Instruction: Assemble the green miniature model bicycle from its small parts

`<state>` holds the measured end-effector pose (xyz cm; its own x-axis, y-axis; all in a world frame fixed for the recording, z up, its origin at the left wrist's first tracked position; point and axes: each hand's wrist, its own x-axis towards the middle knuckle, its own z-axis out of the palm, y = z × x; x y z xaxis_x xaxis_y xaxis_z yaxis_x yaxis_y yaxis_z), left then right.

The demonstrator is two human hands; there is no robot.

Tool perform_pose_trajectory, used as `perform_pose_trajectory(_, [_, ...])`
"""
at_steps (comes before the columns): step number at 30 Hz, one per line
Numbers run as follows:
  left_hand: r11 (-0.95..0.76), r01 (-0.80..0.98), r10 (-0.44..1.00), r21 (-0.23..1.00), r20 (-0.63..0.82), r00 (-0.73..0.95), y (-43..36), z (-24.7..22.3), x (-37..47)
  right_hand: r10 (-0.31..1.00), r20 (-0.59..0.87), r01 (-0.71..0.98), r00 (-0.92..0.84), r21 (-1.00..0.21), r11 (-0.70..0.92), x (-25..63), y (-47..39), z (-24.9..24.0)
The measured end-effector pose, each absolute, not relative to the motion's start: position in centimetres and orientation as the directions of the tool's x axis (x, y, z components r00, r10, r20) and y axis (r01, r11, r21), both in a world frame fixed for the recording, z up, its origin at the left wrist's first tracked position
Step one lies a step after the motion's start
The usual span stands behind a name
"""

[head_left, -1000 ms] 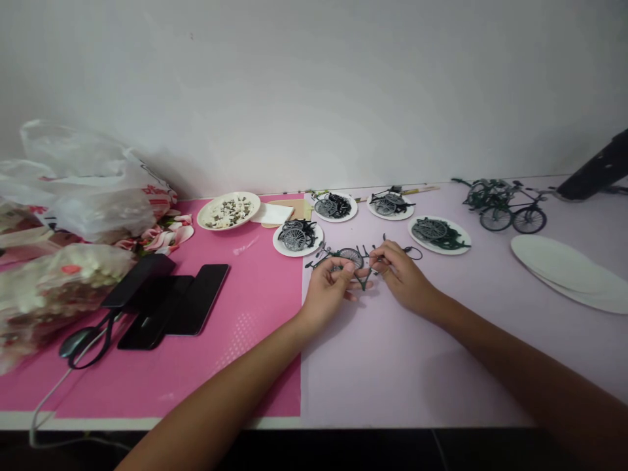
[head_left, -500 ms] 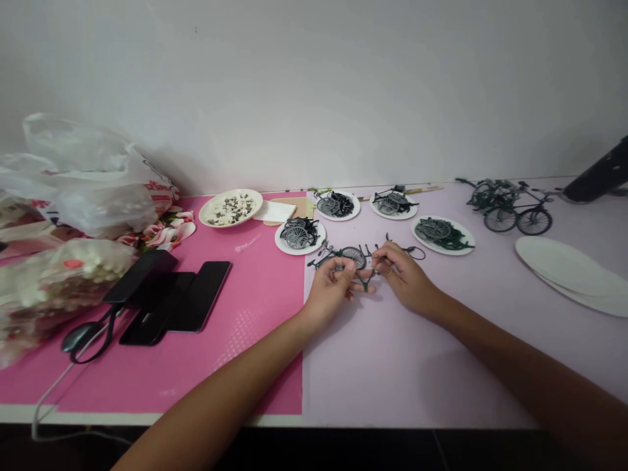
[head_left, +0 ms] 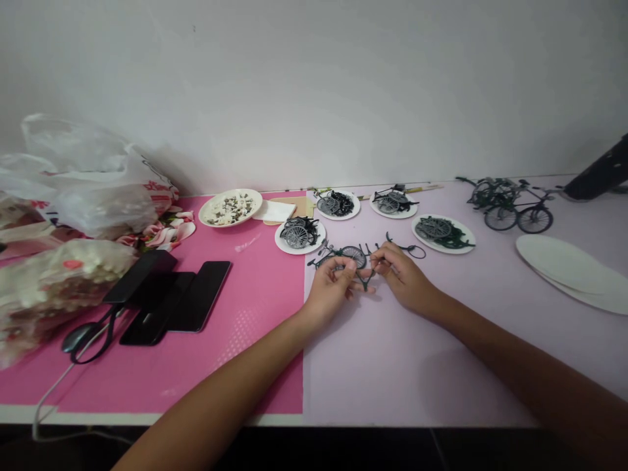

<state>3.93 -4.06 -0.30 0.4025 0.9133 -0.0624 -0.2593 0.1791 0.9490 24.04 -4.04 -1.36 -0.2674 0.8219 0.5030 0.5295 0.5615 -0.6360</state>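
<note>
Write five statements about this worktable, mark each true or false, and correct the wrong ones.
1. The left hand holds a green bicycle part. True.
2. The right hand rests on the black smartphone. False: it is beside the left hand.
3. Four small white plates hold bicycle parts. True.
4. The black smartphone lies on the lilac surface. False: it lies on the pink surface.
5. A miniature bicycle is on the lilac surface. True.

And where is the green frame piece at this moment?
In the head view, the green frame piece is right of centre, in the left hand, beside the right hand.
</note>
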Motion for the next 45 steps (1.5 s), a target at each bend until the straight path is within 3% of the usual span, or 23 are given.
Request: perform_pose_trajectory(45, [0.185, -0.271, 0.918, 0.945, -0.067, 0.390, -3.89, -0.41, 3.94, 0.805, 0.527, 0.552, -0.271, -0.600, 0.579, 24.29, -4.04, -1.37])
